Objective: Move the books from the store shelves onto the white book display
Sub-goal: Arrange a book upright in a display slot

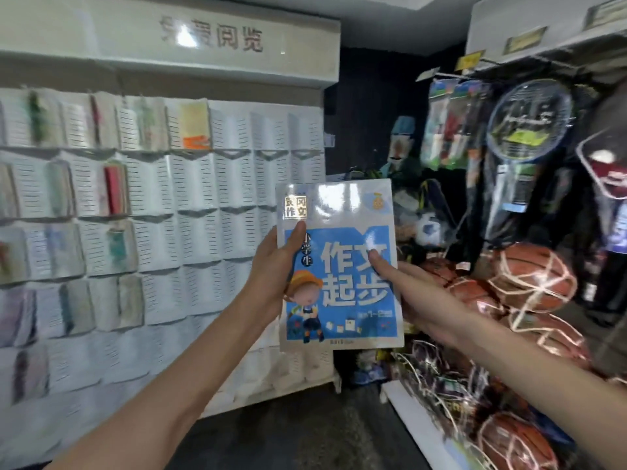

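Observation:
I hold a blue and white book [342, 290] upright in front of me, its cover with a cartoon child facing me. My left hand [271, 269] grips its left edge, thumb on the cover. My right hand [407, 293] grips its right edge, thumb pressed on the cover's middle. The white book display [237, 184] fills the wall to the left, a grid of slotted white pockets. Several pockets on its left side hold books; those nearest the held book look bare.
A white shelf [427, 418] at the lower right carries several basketballs in nets [532, 276]. Badminton rackets [529, 120] and packaged toys hang above them. A dark floor strip [305, 432] runs between the display and the shelf.

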`<action>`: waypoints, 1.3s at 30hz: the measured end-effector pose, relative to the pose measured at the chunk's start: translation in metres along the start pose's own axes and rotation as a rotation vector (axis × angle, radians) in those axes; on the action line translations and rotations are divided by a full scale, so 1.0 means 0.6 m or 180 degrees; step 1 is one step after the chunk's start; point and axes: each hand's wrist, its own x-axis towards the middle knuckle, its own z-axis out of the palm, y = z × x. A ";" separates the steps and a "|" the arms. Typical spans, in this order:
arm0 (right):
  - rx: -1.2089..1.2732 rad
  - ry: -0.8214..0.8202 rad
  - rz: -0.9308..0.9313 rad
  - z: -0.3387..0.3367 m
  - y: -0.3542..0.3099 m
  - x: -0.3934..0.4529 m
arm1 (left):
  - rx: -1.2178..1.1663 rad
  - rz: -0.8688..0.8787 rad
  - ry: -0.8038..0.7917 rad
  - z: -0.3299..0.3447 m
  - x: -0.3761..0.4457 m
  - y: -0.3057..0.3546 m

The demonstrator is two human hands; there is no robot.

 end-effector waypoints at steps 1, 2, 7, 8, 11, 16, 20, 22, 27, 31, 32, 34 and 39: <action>0.0051 -0.0042 -0.0036 0.014 0.008 0.026 | 0.0031 0.0015 0.0039 -0.018 0.017 -0.004; 0.0094 -0.0067 -0.0106 0.027 0.016 0.054 | 0.0081 -0.0005 0.0089 -0.037 0.037 -0.012; 0.0270 -0.0283 -0.0384 0.070 0.052 0.212 | 0.0403 -0.0102 0.0154 -0.125 0.146 -0.034; 0.0321 -0.0369 -0.0438 0.077 0.058 0.246 | 0.0518 -0.0109 0.0143 -0.141 0.172 -0.034; 0.0545 -0.0531 -0.0495 0.095 0.057 0.355 | 0.0703 -0.0095 0.0154 -0.190 0.266 -0.022; 0.0616 -0.0459 -0.0535 0.134 0.038 0.531 | 0.0942 -0.0082 0.0219 -0.259 0.397 0.005; 0.0586 -0.0406 -0.0443 0.171 0.046 0.635 | 0.0895 -0.0142 0.0249 -0.313 0.484 -0.002; 0.0614 -0.0404 -0.0425 0.187 0.056 0.686 | 0.0879 -0.0227 0.0239 -0.339 0.530 -0.011; 0.0376 -0.0389 -0.0599 0.231 0.065 0.820 | 0.0989 -0.0404 0.0652 -0.399 0.644 -0.031; 0.0111 -0.0243 -0.0671 0.276 0.072 0.934 | -0.0100 -0.0314 0.0619 -0.465 0.763 -0.058; 0.0118 -0.0189 -0.0653 0.288 0.072 0.962 | -0.0227 -0.0324 0.0688 -0.484 0.794 -0.060; 0.0146 -0.0138 -0.0601 0.307 0.068 1.014 | -0.0239 -0.0365 0.0747 -0.517 0.855 -0.065; -0.0037 0.0053 -0.0797 0.332 0.030 1.137 | -0.0105 -0.0303 0.0854 -0.564 1.007 -0.051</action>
